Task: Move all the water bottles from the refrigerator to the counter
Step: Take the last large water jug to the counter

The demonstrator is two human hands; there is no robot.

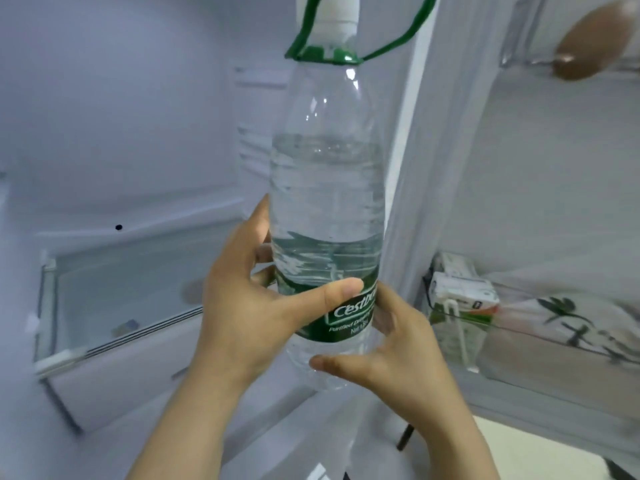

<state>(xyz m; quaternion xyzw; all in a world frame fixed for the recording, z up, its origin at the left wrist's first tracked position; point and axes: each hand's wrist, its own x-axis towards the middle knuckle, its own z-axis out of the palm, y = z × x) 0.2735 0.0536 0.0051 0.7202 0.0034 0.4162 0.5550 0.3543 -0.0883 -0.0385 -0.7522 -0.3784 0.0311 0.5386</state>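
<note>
Holding clear part-full plastic water bottle with green label (327, 202) upright, clear of the glass refrigerator shelf (121, 278) beyond the fingers (262, 253): left hand (249, 306) wrapped round the label, right hand (405, 351) curled just beneath. Counter not yet reached; no further bottles seen.

- I see the water bottle (325, 174) as thin, clear plastic, glossy, with ribbed walls that catch the light.
- Its label (349, 317) looks like slick green printed film.
- The carry loop (322, 55) at the neck is smooth green plastic; the cap (332, 15) is white plastic.
- The refrigerator (121, 116) lining reads to me as smooth white moulded plastic with a soft sheen.
- The shelf (114, 289) is glass, edged in white plastic.
- The door bin (554, 341) is clear glossy plastic; the cartons (460, 292) in it look like printed paperboard.
</note>
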